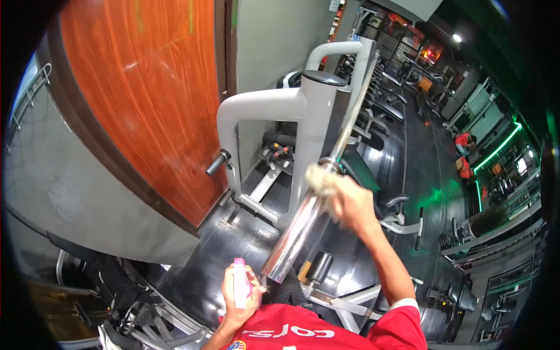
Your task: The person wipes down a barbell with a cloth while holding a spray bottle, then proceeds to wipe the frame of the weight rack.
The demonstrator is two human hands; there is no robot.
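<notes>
Bunched around a pale cloth [318, 181], the right hand [354, 204] was near the centre of the frame, its fingers closed over the fabric and a little blurred. The cloth lay against the thick chrome sleeve [298, 232] of a barbell [353, 121], close to the collar [331, 164]. That barbell slanted from the lower centre, where the sleeve ended, to the upper right, its thinner shaft passing beside a grey rack upright [312, 140] with a black cap.

At the lower centre-left, the left hand [247, 290] was wrapped around a pink-and-white spray bottle [240, 283], seen mostly from above, so its lower part was hidden. This hand was just beside the lower end of the sleeve; whether the two touched could not be told. A red shirt [309, 328] with white lettering filled the bottom edge.

An orange-brown wooden door [140, 111] took up the upper left, and a black-ended peg [218, 163] stuck out from the rack near its right edge. Below the barbell's end was a black roller pad [319, 267]. Right of centre stood a black padded bench [360, 175], and a green light strip [497, 149] glowed at the right.
</notes>
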